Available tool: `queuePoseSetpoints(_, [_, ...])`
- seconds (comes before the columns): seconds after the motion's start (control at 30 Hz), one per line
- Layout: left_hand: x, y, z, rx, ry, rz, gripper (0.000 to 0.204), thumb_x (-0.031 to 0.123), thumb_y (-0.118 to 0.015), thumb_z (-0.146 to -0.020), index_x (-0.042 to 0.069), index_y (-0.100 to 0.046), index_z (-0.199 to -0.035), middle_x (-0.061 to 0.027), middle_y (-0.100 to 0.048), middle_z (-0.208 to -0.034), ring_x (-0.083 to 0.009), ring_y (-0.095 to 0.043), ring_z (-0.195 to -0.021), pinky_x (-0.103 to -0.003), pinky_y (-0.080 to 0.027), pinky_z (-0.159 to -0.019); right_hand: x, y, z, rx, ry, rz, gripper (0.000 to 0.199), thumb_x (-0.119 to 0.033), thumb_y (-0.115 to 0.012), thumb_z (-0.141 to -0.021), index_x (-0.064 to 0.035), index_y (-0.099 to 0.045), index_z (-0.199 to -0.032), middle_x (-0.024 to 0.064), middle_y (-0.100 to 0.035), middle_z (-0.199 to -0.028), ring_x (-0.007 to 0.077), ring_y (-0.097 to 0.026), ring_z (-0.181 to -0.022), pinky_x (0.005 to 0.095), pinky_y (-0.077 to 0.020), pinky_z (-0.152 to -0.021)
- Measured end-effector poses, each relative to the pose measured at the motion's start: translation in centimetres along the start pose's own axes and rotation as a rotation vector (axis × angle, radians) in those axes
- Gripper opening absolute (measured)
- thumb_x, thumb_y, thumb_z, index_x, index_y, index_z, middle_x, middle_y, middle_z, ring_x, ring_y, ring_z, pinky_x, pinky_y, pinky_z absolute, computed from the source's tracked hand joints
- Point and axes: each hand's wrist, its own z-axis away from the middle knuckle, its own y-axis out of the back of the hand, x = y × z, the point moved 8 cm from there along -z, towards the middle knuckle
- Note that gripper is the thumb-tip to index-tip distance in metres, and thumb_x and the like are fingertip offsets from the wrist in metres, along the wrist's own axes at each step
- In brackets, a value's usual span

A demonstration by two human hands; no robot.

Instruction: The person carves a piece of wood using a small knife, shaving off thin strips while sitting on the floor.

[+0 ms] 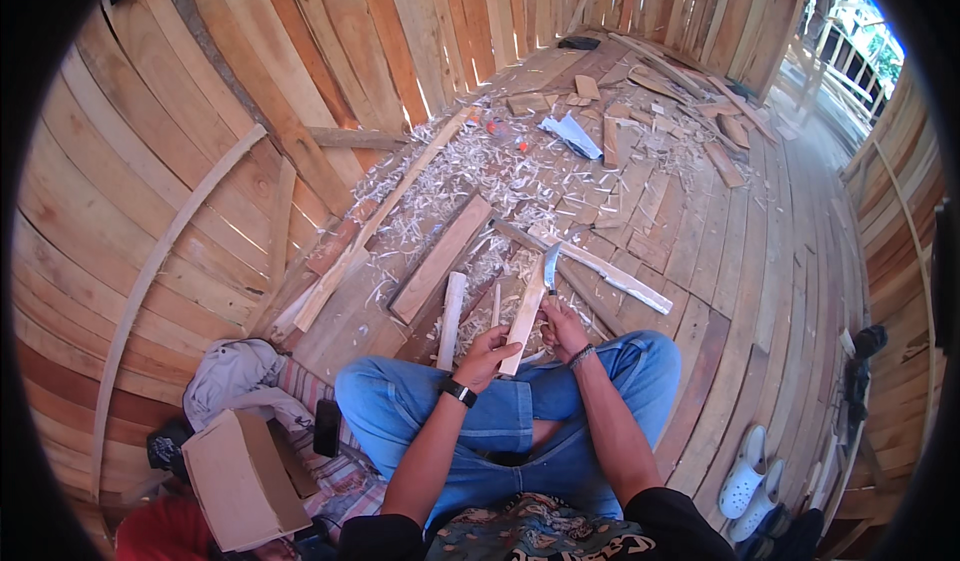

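Left hand: my left hand grips a wood strip.
Right hand: my right hand clasps a curved knife.
Floor: shavings cover the floor.

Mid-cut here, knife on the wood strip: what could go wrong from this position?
1. The knife in the right hand works the same wood strip the left hand grips lower down; a slip could reach those fingers.
2. The strip sits above the crossed legs, so a runaway blade may hit a knee.
3. Shavings litter the floor; footing may be slippery.
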Motion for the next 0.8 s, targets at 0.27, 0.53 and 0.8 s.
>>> queuePoseSetpoints(0.27, [-1.3, 0.4, 0.1, 0.061, 0.136, 0.052, 0.035, 0.012, -0.060, -0.093, -0.001, -0.053, -0.125, -0.0069, -0.064, -0.104, -0.0134, -0.062, -0.090, -0.028, -0.052, -0.075, -0.2, 1.1, -0.8, 0.018, 0.111, 0.156, 0.019, -0.013, -0.071, -0.085, -0.0076, -0.054, -0.090, -0.0032, -0.051, -0.063, 0.0049, -0.044, -0.040, 0.0215, -0.0333, -0.036])
queuePoseSetpoints(0.53, [-3.1, 0.1, 0.2, -0.097, 0.272, -0.063, 0.026, 0.012, -0.059, -0.094, 0.000, -0.060, -0.117, -0.0043, -0.064, -0.105, -0.0120, -0.062, -0.094, -0.028, -0.053, -0.079, -0.9, 1.7, -0.8, 0.094, 0.217, 0.090, 0.018, -0.013, -0.071, -0.085, -0.0065, -0.055, -0.092, -0.0028, -0.053, -0.067, 0.0051, -0.045, -0.040, 0.0205, -0.0333, -0.035])
queuePoseSetpoints(0.8, [-2.7, -0.3, 0.4, -0.076, 0.222, -0.040, 0.029, 0.011, -0.058, -0.094, -0.001, -0.058, -0.121, -0.0057, -0.063, -0.111, -0.0135, -0.061, -0.098, -0.029, -0.052, -0.084, -1.1, 1.4, -0.7, 0.066, 0.235, 0.223, 0.022, -0.013, -0.074, -0.082, -0.0028, -0.060, -0.096, -0.0017, -0.056, -0.067, 0.0053, -0.046, -0.042, 0.0207, -0.0347, -0.037])
